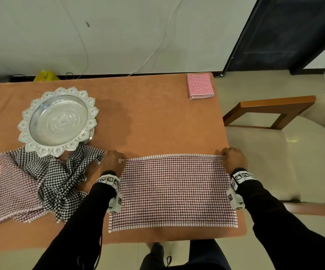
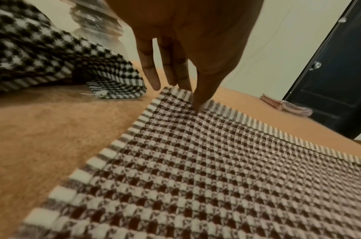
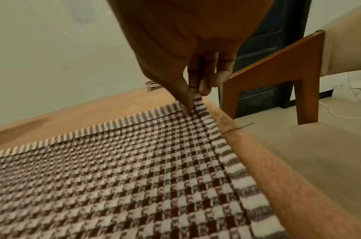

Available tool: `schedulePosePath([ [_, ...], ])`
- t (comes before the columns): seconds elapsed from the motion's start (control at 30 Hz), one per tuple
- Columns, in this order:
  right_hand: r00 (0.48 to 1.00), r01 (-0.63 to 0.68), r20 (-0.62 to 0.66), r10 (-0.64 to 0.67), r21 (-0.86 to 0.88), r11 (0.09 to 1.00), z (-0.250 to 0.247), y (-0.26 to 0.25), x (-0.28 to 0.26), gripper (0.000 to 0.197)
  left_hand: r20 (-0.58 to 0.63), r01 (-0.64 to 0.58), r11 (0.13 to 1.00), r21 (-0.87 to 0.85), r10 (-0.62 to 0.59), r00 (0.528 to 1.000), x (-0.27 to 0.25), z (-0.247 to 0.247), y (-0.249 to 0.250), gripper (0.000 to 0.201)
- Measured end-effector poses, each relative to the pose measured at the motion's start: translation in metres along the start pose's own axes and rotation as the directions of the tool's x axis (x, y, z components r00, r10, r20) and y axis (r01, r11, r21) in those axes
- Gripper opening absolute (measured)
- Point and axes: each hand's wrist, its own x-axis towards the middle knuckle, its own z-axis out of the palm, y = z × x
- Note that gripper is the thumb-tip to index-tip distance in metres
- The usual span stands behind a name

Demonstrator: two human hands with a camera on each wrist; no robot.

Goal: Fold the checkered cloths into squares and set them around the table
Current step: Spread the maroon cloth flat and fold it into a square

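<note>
Brown checkered cloth (image 1: 173, 190): lies flat on the near right part of the table (image 1: 153, 117), a wide rectangle with striped borders, its right edge close to the table's right edge.

My left hand (image 1: 113, 160): at the cloth's far left corner, thumb and fingers pinching the corner; in the left wrist view the thumb presses down on the striped border while the other fingers (image 2: 153, 76) point down at the edge.

My right hand (image 1: 233, 157): at the far right corner, thumb and fingers (image 3: 204, 80) closed on the striped border, which stands up slightly between them.

Black checkered cloth (image 1: 66, 176): crumpled, left of my left hand, lying over a second brown checkered cloth (image 1: 11, 193) that is spread loosely at the table's left side.

Pink checkered cloth (image 1: 200, 86): folded into a square, at the far right corner of the table.

Silver tray (image 1: 58, 119): round, with a scalloped rim, on the far left of the table, its near edge over the crumpled cloths.

Wooden chair (image 1: 274, 112): with a cream seat, just right of the table.
</note>
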Motion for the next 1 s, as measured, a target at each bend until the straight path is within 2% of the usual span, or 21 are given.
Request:
schedulePosePath([
  [0.1,0.996,0.005,-0.084,0.003,0.103,0.995,-0.015,0.006,-0.021,0.027,-0.028,0.032,0.998,-0.056,-0.034,0.999,-0.019,-0.011,-0.010,0.014],
  [0.2,0.993,0.026,-0.118,-0.006,0.166,0.986,-0.026,0.018,-0.044,0.014,-0.024,0.074,0.994,-0.086,-0.076,0.997,-0.042,-0.019,-0.023,0.011],
  [0.27,0.989,0.020,-0.146,0.007,0.186,0.982,-0.028,0.028,-0.061,0.002,-0.042,0.053,0.986,-0.159,-0.060,0.997,-0.059,-0.027,-0.024,0.005],
  [0.43,0.974,0.008,-0.223,0.039,0.207,0.978,-0.016,0.040,-0.118,0.013,-0.119,-0.077,0.971,-0.227,0.050,0.992,-0.112,-0.028,-0.034,0.012],
  [0.53,0.982,-0.006,-0.185,0.040,0.184,0.983,0.004,0.048,-0.152,0.015,-0.121,-0.067,0.966,-0.250,0.038,0.992,-0.139,-0.008,-0.052,0.013],
  [0.67,0.985,-0.070,-0.137,0.107,0.251,0.965,0.027,0.056,-0.185,0.012,-0.047,-0.054,0.976,-0.209,0.045,0.998,-0.174,0.019,-0.068,0.013],
  [0.73,0.985,-0.082,-0.124,0.117,0.256,0.963,0.040,0.057,-0.194,0.010,-0.051,-0.076,0.976,-0.206,0.067,0.996,-0.188,0.030,-0.071,0.012],
  [0.87,0.971,-0.194,-0.079,0.228,0.301,0.934,0.059,0.058,-0.203,0.007,-0.084,-0.149,0.972,-0.181,0.135,0.987,-0.205,0.040,-0.077,0.015],
  [1.0,0.957,-0.261,-0.058,0.285,0.261,0.929,0.071,0.063,-0.212,0.007,-0.070,-0.142,0.985,-0.094,0.136,0.988,-0.215,0.050,-0.085,0.013],
])
